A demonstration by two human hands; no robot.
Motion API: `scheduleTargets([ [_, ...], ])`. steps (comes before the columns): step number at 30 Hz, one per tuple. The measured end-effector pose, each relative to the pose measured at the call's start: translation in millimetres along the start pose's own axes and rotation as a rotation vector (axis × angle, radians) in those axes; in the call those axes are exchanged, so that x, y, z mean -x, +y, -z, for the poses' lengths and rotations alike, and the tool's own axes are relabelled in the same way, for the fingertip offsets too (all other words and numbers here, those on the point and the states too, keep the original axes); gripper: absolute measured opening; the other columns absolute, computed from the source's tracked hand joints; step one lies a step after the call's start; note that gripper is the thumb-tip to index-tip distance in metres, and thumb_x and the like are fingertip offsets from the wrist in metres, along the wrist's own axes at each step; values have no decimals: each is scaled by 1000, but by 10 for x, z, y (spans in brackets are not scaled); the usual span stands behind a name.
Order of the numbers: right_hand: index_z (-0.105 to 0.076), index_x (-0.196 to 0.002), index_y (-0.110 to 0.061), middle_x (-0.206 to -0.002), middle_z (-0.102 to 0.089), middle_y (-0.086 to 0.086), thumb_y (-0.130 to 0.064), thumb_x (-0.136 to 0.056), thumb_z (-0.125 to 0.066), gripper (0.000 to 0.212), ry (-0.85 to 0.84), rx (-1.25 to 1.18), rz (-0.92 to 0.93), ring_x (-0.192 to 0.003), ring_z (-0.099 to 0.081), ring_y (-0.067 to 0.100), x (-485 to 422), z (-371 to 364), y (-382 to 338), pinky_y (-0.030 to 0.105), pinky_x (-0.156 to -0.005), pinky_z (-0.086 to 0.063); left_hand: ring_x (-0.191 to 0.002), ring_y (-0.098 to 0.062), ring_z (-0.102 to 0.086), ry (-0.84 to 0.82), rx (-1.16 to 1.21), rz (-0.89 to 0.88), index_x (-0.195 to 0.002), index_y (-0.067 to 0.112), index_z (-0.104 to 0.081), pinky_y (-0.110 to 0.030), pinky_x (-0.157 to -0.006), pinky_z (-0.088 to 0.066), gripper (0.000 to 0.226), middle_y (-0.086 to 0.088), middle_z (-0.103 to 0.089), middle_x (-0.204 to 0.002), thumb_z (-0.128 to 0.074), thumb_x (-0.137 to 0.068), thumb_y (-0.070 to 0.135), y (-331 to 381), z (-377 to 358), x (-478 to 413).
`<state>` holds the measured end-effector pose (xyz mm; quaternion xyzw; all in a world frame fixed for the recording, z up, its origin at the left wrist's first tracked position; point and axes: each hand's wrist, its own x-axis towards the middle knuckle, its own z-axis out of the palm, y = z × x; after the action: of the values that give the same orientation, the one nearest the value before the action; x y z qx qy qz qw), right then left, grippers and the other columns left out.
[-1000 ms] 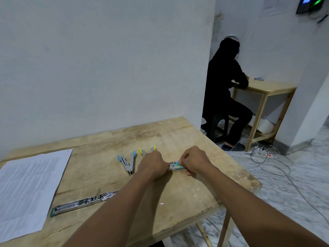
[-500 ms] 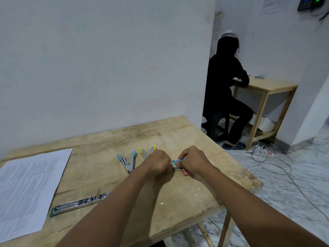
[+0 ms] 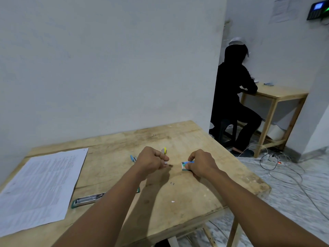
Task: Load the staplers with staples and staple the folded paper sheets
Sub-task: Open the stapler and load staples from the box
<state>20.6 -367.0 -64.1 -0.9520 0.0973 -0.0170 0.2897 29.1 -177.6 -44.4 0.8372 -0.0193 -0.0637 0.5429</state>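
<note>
My right hand (image 3: 200, 163) grips a small staple box (image 3: 185, 165) with a green and blue label, resting on the wooden table (image 3: 187, 136). My left hand (image 3: 151, 160) is closed around something small and pale that peeks out at its fingertips; I cannot tell what it is. A yellow-tipped stapler (image 3: 164, 151) and a blue-tipped stapler (image 3: 132, 158) lie just behind the left hand, mostly hidden. A long green-ended metal stapler (image 3: 87, 200) lies opened flat near the front. A few dark staples (image 3: 172, 183) lie loose between my arms. Printed paper sheets (image 3: 41, 188) lie at the left.
A white wall runs behind the table. To the right, a person in black sits at a second wooden table (image 3: 283, 94). Cables and a power strip (image 3: 272, 161) lie on the tiled floor beyond the table's right edge.
My hands, held together on the staple box before, have pulled apart. The right keeps the box; the left has drawn away leftward with a small pale piece.
</note>
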Motion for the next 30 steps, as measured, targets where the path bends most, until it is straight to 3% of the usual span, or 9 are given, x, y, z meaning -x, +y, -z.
scheduleTargets([
  [2, -67, -113, -12, -124, -59, 16, -27, -87, -71, 30, -3, 67, 6, -112, -58, 29, 4, 2, -28, 28, -77, -42, -63, -15, -65, 12, 34, 9, -90, -10, -72, -14, -52, -53, 22, -19, -67, -79, -55, -82, -20, 1, 98, 55],
  [6, -58, -124, -16, -131, -47, 14, -24, -90, -65, 36, 29, 137, 26, -114, -53, 33, 88, 1, -65, 34, -85, -45, -71, -26, -69, 66, 121, 24, -73, 2, -72, -32, -72, -61, 19, -27, -71, -91, -68, -76, -16, -22, 269, 143],
  [9, -57, -129, -22, -131, -46, 10, -25, -92, -61, 37, 84, 137, 137, -114, -53, 33, 208, 15, -176, 34, -85, -43, -66, -31, -68, 102, 190, 35, -77, 0, -70, -26, -58, -59, 16, -29, -69, -85, -74, -72, -15, 0, 388, 235],
  [15, -71, -113, -29, -97, -52, -3, -30, -87, -68, 26, 84, -2, 456, -93, -57, 15, 474, -8, -650, 28, -81, -41, -64, -30, -68, 179, 209, 98, -88, -4, -67, -29, -60, -62, 29, -27, -69, -81, -85, -66, -4, 31, 633, 426],
  [23, -77, -105, -29, -90, -63, -5, -34, -79, -76, 26, 2, -119, 614, -87, -58, 11, 613, -325, -1076, 30, -80, -47, -72, -33, -71, 228, 170, 160, -87, -2, -64, -26, -60, -61, 17, -29, -68, -93, -75, -76, -9, -73, 1019, 714],
  [28, -80, -96, -26, -77, -60, -12, -35, -79, -77, 19, -19, -146, 702, -76, -54, 5, 662, -516, -1244, 25, -72, -40, -74, -34, -73, 233, 158, 195, -85, -5, -61, -38, -75, -62, 20, -25, -66, -88, -77, -73, -9, -184, 1199, 830],
  [30, -80, -89, -26, -75, -59, -14, -34, -79, -77, 14, -19, -140, 739, -74, -55, 5, 660, -582, -1299, 27, -72, -43, -68, -30, -73, 221, 211, 198, -89, -3, -61, -31, -67, -62, 22, -24, -64, -85, -75, -74, -11, -228, 1240, 856],
])
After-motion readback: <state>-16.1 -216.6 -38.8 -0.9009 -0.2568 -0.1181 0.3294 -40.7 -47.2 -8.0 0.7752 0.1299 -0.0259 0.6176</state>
